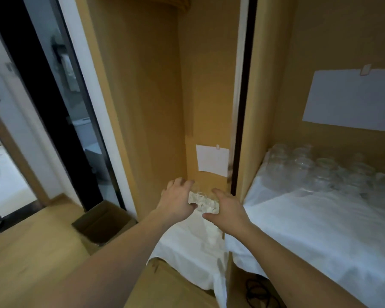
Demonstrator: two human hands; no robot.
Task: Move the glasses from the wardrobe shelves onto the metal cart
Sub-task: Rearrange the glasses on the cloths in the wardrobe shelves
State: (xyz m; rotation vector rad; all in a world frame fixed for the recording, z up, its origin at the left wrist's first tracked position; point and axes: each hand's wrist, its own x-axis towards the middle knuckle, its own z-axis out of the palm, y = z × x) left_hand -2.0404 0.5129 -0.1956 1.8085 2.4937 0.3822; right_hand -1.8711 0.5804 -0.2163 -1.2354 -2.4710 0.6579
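From the head view, the glasses between the hands point(203, 202) are blurred and partly hidden by both palms, so their number cannot be told; they read only as a clear, glinting cluster. The metal cart is not seen. More glasses point(325, 172) stand on the far part of the right shelf, soft and hard to count, cut off at the right edge.

The narrow left shelf point(187, 247) is hemmed by wooden walls on its left and far sides and by the divider point(236, 130) on its right, leaving open room only toward the near side. A white cloth covers it and hangs over its near edge. The right shelf point(320, 230), also cloth-covered, is wide and bare in its near half.

The left hand point(178, 202) and right hand point(228, 210) are apart, one on each side of the cluster at the far end of the left shelf, fingers spread and loosely curved toward it; whether they touch the glass cannot be told.

A white sheet point(212, 161) is clipped to the far wall above the hands, a larger sheet point(351, 98) above the right shelf. A cardboard box point(102, 223) sits on the floor at left.
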